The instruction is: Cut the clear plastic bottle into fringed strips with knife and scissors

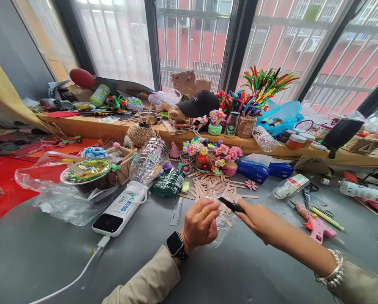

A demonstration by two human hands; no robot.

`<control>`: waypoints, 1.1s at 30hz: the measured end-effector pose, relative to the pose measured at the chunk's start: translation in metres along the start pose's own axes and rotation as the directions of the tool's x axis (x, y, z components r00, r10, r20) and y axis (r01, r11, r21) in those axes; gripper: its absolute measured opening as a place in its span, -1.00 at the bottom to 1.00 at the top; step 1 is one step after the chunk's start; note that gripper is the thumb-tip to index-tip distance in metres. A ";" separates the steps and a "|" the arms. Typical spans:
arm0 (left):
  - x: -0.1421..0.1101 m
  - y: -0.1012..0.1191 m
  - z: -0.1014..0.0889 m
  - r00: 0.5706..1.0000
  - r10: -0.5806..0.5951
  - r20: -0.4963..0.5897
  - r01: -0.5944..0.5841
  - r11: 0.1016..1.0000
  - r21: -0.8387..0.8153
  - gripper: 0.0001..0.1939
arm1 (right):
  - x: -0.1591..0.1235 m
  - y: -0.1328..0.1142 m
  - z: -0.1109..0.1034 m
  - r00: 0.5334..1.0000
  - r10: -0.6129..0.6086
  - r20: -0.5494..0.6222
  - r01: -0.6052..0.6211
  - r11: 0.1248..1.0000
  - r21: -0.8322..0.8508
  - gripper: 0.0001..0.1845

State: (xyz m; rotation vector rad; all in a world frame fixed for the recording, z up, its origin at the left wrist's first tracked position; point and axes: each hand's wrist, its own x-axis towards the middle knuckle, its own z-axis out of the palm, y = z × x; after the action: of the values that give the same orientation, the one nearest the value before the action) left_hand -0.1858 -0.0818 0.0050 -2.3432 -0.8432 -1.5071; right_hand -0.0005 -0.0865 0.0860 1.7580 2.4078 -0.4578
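Observation:
My left hand [200,223], wearing a ring and a watch, is closed in a pinch at the edge of a crumpled piece of clear plastic [222,232]. My right hand [255,217] grips a slim black tool that looks like a utility knife [230,205]. The knife's tip points left, close to my left fingers and above the plastic. Beneath and behind both hands lies a loose pile of wooden craft sticks [212,185]. A clear ruler [176,211] lies left of my left hand. My left fingertips partly hide the plastic.
Left on the grey table [138,266] are a white device with a cable [121,211] and a lidded tub [85,175]. A pink glue gun [317,223], scissors [307,196] and a plastic bottle [290,186] lie right. Flower pots [204,160] and a crowded wooden ledge [112,126] stand behind.

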 end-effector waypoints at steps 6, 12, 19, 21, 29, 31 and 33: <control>-0.001 0.000 0.000 0.999 0.042 0.006 -0.042 0.999 -0.015 -0.74 | -0.001 -0.006 -0.007 0.997 0.043 0.061 -0.042 0.999 -0.015 -0.70; 0.000 0.002 0.000 0.999 0.044 -0.001 -0.044 0.999 -0.009 -0.73 | -0.006 -0.003 -0.002 1.000 0.028 0.001 -0.028 0.999 -0.033 -0.68; 0.001 0.002 -0.002 1.000 0.004 -0.008 -0.004 1.000 -0.013 -0.72 | -0.007 -0.006 0.002 0.994 0.078 -0.070 -0.076 0.996 0.038 -0.64; 0.000 0.002 -0.002 1.000 -0.005 -0.008 0.005 1.000 -0.014 -0.72 | -0.007 -0.006 0.001 0.989 0.115 -0.091 -0.108 0.991 0.072 -0.61; -0.001 0.001 -0.002 1.000 -0.017 -0.007 0.017 1.000 -0.023 -0.73 | -0.006 0.000 0.007 0.996 0.057 -0.063 -0.056 0.998 0.023 -0.68; -0.001 0.001 -0.001 1.000 -0.019 -0.005 0.019 0.999 -0.027 -0.73 | -0.006 0.000 0.008 0.997 0.057 -0.054 -0.056 0.998 0.014 -0.70; -0.001 0.001 -0.001 1.000 -0.016 -0.007 0.016 0.999 -0.029 -0.74 | -0.005 0.000 0.007 0.997 0.057 -0.047 -0.057 0.998 0.003 -0.71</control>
State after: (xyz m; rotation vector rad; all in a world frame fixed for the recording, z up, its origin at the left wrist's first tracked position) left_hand -0.1860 -0.0835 0.0046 -2.3558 -0.8458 -1.5429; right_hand 0.0005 -0.0935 0.0810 1.8530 2.3816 -0.4163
